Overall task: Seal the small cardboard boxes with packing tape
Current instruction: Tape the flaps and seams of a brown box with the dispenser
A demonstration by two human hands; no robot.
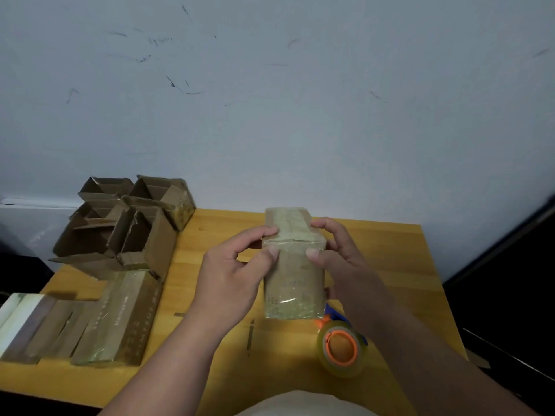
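Above the wooden table (pixel 210 295), left hand (pixel 231 280) and right hand (pixel 339 259) grip a rectangular cardboard box (pixel 294 283) (glossy with tape).

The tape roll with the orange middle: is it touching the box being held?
Apart. The head view shows bare table between the tape roll and the held box.

A yellow wooden tabletop (pixel 375 265) stands against a pale blue-grey wall (pixel 270 100) that carries scattered dark scuffs and pen-like marks. A narrow dark slot (pixel 250 337) runs across the tabletop's surface near its middle. At the far left edge lies a pale white-green slab (pixel 13 316), its nature unclear. Off the tabletop's right side the floor (pixel 510 280) is dark, crossed by a lighter strip. At the bottom edge, a bit of light cloth (pixel 300 403) shows.
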